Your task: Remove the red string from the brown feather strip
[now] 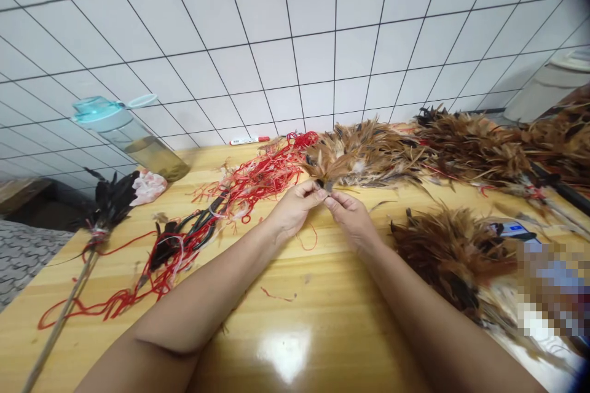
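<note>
1. Just right of the string heap [270, 175] and on my side of it, the left hand [297, 209] that I guide from afar pinches a dark tuft [328, 185] between thumb and forefinger.
2. Facing it, the right hand [353, 215] has its thumb and forefinger pressed together at the tuft's base; what lies between those two is too small for me to make out.
3. A thin red thread [316, 239] curls below the hands, near the heap's right end; whether it hangs from my fingers or lies on the table [276, 319], I cannot tell. If it is caught there, a sideways pull could, I judge, snap it or slip it loose.
4. The tuft looks slight, so a lax pinch would probably shed feathers, and too hard a one may bend them.
5. Right of the heap, the feather pile [373, 153] stands just behind my fingertips; a piece dropped there would be hard for me to pick out.
6. At the heap's left end, the scissors [221, 200] lie tangled in red strands [117, 302]. Lifting them in haste might drag the strands, and the duster [107, 202] further left, since a strand meets its stick [68, 307].
7. Right of the heap and nearer me, a brown bundle [454, 252] sits beside the right forearm [410, 295]; a careless elbow could sweep it aside.
</note>
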The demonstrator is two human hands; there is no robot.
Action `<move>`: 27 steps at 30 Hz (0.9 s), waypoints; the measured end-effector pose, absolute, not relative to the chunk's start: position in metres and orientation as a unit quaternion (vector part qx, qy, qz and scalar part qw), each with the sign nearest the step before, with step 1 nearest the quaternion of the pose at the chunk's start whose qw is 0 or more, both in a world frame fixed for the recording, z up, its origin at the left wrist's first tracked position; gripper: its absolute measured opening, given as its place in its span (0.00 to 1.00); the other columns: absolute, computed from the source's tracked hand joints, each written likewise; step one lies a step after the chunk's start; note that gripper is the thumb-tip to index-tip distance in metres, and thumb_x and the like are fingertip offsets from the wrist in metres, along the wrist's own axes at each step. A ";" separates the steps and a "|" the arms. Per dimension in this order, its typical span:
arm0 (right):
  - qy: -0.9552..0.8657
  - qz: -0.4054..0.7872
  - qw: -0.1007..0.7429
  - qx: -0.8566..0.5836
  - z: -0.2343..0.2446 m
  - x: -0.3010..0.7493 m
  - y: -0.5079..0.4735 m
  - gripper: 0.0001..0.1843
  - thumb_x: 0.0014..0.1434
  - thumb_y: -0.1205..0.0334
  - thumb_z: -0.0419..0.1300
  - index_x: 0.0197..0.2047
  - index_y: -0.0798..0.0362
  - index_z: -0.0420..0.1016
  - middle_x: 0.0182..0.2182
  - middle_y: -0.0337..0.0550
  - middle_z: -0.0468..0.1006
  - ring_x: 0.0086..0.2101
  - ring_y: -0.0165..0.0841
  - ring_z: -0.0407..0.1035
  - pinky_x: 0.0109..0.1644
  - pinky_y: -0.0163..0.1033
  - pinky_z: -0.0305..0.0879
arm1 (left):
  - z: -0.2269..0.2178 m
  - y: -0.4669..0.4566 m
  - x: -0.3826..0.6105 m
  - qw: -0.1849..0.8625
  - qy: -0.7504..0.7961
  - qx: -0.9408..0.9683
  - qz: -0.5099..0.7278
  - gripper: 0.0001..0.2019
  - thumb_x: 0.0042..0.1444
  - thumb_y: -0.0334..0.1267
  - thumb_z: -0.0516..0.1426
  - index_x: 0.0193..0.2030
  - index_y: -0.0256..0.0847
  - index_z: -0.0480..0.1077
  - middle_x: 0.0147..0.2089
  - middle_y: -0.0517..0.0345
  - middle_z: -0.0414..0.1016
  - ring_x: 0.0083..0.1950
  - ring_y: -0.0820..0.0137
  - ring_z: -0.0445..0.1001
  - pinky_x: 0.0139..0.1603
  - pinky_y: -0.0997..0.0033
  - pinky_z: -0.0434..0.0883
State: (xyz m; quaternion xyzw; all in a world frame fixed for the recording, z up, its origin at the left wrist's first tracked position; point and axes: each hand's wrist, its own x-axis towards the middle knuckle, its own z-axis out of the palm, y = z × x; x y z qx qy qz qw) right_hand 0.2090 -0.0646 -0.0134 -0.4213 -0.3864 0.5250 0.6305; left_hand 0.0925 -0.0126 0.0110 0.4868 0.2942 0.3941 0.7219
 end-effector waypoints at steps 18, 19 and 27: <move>-0.498 0.387 0.618 -0.470 -0.027 0.210 -0.067 0.16 0.57 0.49 0.55 0.25 0.50 0.64 0.27 0.38 0.66 0.32 0.32 0.62 0.43 0.39 0.61 | 0.010 -0.017 0.098 0.743 0.241 0.485 0.393 0.17 0.36 0.41 0.70 0.25 0.35 0.69 0.23 0.61 0.70 0.27 0.76 0.68 0.35 0.72 0.64; -0.493 0.400 0.617 -0.465 -0.026 0.209 -0.067 0.16 0.57 0.48 0.55 0.26 0.50 0.64 0.27 0.38 0.66 0.32 0.32 0.62 0.43 0.39 0.62 | 0.010 -0.016 0.098 0.744 0.243 0.483 0.394 0.17 0.36 0.41 0.70 0.24 0.35 0.69 0.22 0.62 0.70 0.27 0.76 0.68 0.35 0.73 0.64; -0.476 0.425 0.620 -0.457 -0.014 0.204 -0.071 0.16 0.54 0.47 0.59 0.28 0.51 0.68 0.28 0.39 0.71 0.34 0.32 0.65 0.45 0.40 0.62 | 0.012 -0.015 0.094 0.759 0.256 0.444 0.402 0.16 0.34 0.38 0.71 0.26 0.34 0.70 0.24 0.64 0.68 0.27 0.80 0.62 0.32 0.77 0.60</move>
